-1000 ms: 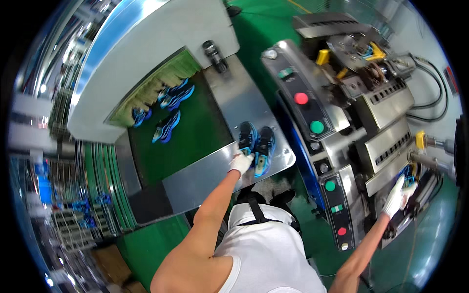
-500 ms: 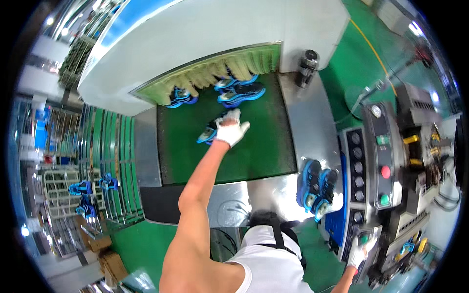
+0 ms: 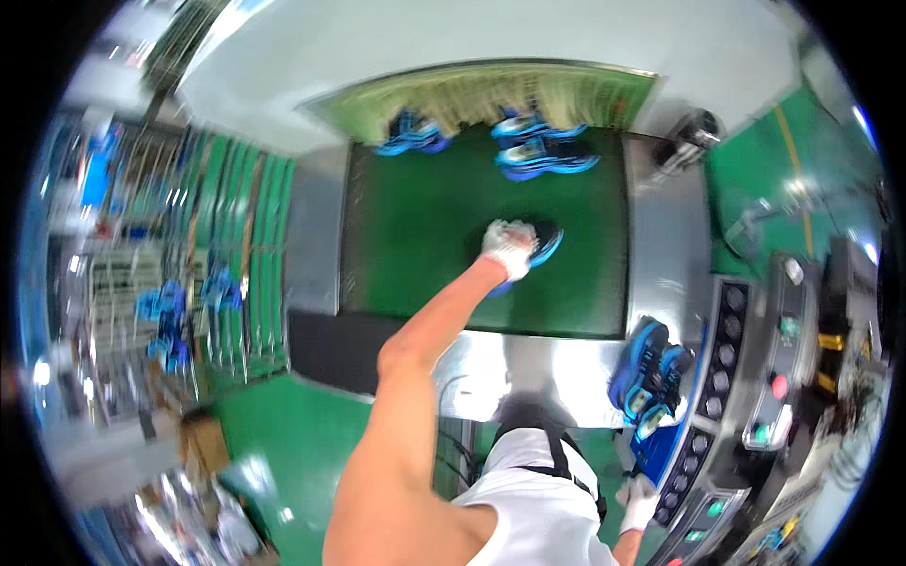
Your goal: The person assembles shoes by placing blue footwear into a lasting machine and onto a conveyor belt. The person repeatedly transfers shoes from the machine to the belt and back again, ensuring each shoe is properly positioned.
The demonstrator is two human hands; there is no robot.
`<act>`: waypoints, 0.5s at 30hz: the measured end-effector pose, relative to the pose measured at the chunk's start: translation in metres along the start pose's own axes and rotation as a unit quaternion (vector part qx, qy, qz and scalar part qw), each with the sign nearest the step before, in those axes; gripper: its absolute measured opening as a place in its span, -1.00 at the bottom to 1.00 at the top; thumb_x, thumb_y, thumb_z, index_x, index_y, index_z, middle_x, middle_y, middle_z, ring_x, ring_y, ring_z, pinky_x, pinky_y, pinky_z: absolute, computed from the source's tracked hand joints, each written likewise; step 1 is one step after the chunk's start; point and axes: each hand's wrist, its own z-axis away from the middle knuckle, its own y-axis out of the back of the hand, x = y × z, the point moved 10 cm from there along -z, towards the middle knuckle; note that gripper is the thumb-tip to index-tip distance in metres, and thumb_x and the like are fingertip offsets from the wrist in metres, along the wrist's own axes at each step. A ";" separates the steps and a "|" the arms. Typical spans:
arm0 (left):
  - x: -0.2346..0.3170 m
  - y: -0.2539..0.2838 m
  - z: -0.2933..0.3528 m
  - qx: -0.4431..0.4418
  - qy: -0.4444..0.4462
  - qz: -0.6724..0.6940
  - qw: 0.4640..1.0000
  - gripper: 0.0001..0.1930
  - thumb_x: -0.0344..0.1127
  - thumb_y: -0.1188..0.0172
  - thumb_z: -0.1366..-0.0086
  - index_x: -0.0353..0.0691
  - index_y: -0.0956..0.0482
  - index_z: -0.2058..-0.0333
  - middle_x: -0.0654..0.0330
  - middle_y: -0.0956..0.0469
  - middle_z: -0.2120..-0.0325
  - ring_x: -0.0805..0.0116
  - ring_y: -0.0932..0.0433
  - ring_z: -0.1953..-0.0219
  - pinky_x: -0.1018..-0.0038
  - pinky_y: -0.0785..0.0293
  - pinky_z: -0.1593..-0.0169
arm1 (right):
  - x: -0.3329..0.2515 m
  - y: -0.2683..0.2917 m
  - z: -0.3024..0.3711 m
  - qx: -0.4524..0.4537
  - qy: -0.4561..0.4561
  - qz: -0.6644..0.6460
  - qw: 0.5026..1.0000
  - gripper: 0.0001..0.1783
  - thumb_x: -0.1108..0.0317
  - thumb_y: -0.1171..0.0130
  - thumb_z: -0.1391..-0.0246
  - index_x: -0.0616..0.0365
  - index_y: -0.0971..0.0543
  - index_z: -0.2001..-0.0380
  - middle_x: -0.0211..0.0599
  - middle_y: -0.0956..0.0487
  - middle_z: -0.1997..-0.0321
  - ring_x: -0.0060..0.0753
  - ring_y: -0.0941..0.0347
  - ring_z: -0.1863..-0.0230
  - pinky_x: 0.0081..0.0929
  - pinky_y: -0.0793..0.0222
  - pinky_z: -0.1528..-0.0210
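Green conveyor belt [image 3: 415, 245]; blue shoes [image 3: 543, 156] on it

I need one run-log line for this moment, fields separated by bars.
left hand on shoe | belt | right hand low, empty | pair on ledge

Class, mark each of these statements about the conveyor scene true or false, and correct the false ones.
1. The left hand rests on a blue and black shoe lying on the green belt. True.
2. Both hands are bare. False: both wear white gloves.
3. A pair of blue shoes sits on the metal ledge right of the belt's near end. True.
4. The right hand holds a shoe. False: it hangs low beside the control panel, holding nothing visible.
5. The belt is red. False: it is green.
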 end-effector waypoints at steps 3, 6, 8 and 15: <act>0.053 0.019 0.063 -0.034 0.017 0.200 0.979 -0.10 0.18 -0.32 -0.05 -0.31 -0.36 -0.26 -0.12 -0.45 -0.20 -0.02 -0.43 -0.26 0.15 -0.26 -0.36 | -0.098 -0.061 0.031 -0.036 0.047 -0.082 0.995 -0.59 0.33 -0.22 -0.26 0.38 -0.52 -0.08 -0.16 -0.61 0.25 -0.34 -0.61 0.28 -0.44 -0.62 0.22; 0.141 0.071 0.122 -0.024 -0.008 0.333 0.942 -0.06 0.04 -0.50 0.06 -0.36 -0.39 -0.25 -0.10 -0.53 -0.15 0.00 -0.50 -0.22 0.16 -0.36 -0.31 | -0.143 -0.115 0.042 -0.195 0.056 -0.159 0.966 -0.44 0.20 -0.22 -0.24 0.34 -0.48 -0.20 -0.07 -0.65 0.01 -0.21 -0.62 0.00 -0.32 -0.55 -0.07; 0.210 0.100 0.157 -0.056 -0.084 0.478 0.873 -0.09 -0.16 -0.57 0.13 -0.34 -0.42 -0.23 -0.02 -0.57 -0.12 0.09 -0.54 -0.16 0.19 -0.40 -0.27 | -0.173 -0.151 0.051 -0.371 0.052 -0.283 0.883 -0.43 0.10 -0.14 -0.29 0.33 -0.50 -0.19 -0.06 -0.64 -0.07 -0.15 -0.60 -0.06 -0.25 -0.47 -0.19; 0.424 0.182 0.187 -0.004 -0.509 0.297 0.808 -0.32 -0.38 -0.45 -0.02 -0.29 -0.49 -0.18 -0.01 -0.57 -0.07 0.09 -0.55 -0.14 0.23 -0.43 -0.24 | -0.219 -0.090 0.103 -0.499 -0.026 -0.523 0.691 -0.11 0.38 -0.58 0.13 0.10 -0.40 -0.30 -0.23 -0.55 -0.23 -0.19 -0.50 -0.21 -0.14 -0.50 -0.22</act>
